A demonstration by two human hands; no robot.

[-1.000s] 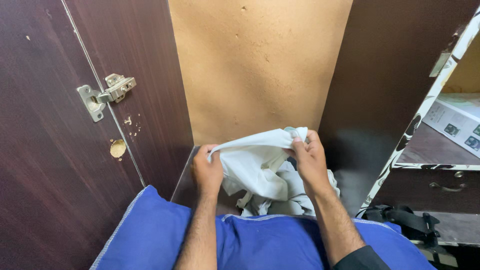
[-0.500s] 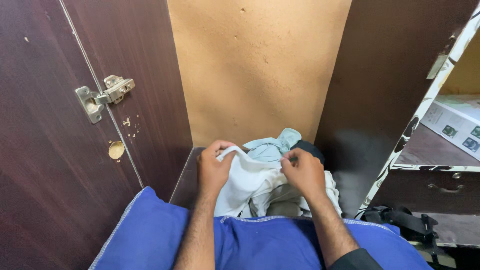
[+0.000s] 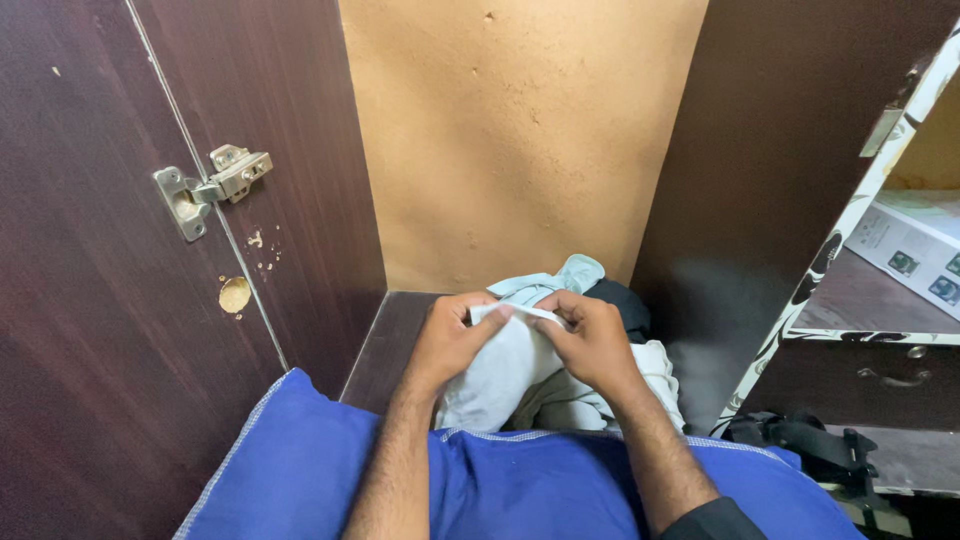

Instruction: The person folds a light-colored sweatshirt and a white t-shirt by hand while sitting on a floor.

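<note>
Hinge (image 3: 212, 186) of bare metal at ten o'clock on the dark cupboard door (image 3: 90, 330). Left hand (image 3: 452, 340) and right hand (image 3: 590, 340), thumbs nearly meeting, both pinching the white cloth (image 3: 505, 370) at centre. Pale green garment (image 3: 560, 280) just behind, at twelve o'clock. Blue cushion (image 3: 520, 485) at six o'clock.

Blue cushion (image 3: 300, 470) at six o'clock; metal hinge (image 3: 212, 185) at ten; pale box (image 3: 915, 240) at three; perhaps black straps (image 3: 800, 435) at four.

Left hand (image 3: 448, 340) and right hand (image 3: 590, 340) pinch a white cloth (image 3: 505, 365); blue cushion (image 3: 520, 480) below.
</note>
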